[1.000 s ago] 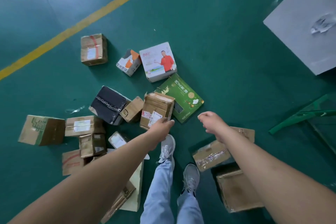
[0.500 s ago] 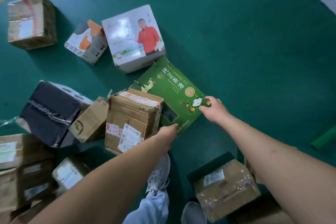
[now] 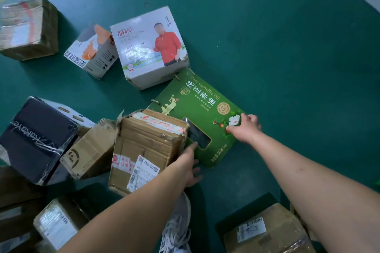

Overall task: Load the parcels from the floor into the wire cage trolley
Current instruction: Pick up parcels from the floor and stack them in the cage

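Your right hand (image 3: 244, 129) pinched the green box (image 3: 197, 117) corner; left hand (image 3: 190, 167) gripped its near edge. Lift level.

Green camellia-oil box (image 3: 205, 109) with gold lettering, white milk box (image 3: 148, 47), brown cardboard parcel (image 3: 148, 146), teal floor (image 3: 277, 47)

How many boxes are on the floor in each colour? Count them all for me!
brown cardboard boxes: 5
white picture boxes: 2
green box: 1
black box: 1
Total: 9 boxes that show clearly; the dim pile at the left edge is too dark to count.
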